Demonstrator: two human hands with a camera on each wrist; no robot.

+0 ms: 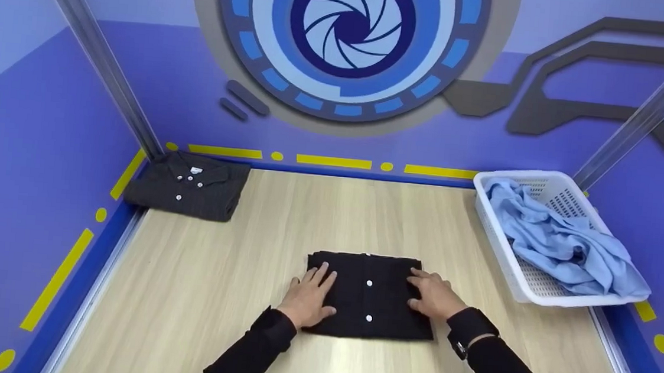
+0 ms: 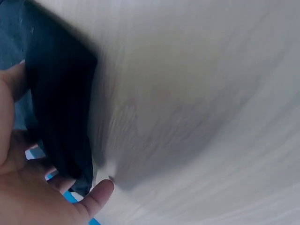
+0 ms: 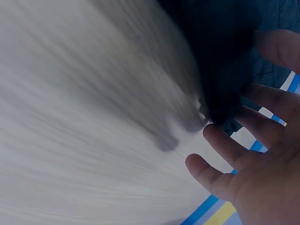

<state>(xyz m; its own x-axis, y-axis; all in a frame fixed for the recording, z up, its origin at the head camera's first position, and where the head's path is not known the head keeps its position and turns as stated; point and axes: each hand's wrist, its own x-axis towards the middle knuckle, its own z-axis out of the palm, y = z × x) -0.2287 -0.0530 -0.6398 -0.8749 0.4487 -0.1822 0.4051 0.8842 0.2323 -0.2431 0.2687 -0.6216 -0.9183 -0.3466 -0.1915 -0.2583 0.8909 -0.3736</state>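
Observation:
A black shirt (image 1: 384,309), folded into a flat rectangle with two white buttons showing, lies on the wooden table in the head view. My left hand (image 1: 306,298) rests on its left edge, fingers spread. On the opposite edge, my right hand (image 1: 435,294) touches the cloth with its fingertips. In the left wrist view the shirt's dark side (image 2: 61,93) runs beside the left hand (image 2: 37,187), whose fingers lie along it. The right wrist view has the right hand (image 3: 262,150) with fingers extended at the shirt's edge (image 3: 220,61).
A dark grey folded shirt (image 1: 189,190) lies in the far left corner. At the far right, a white plastic basket (image 1: 502,241) holds a crumpled light blue garment (image 1: 559,240). Purple walls and metal posts (image 1: 105,62) enclose the table (image 1: 258,216).

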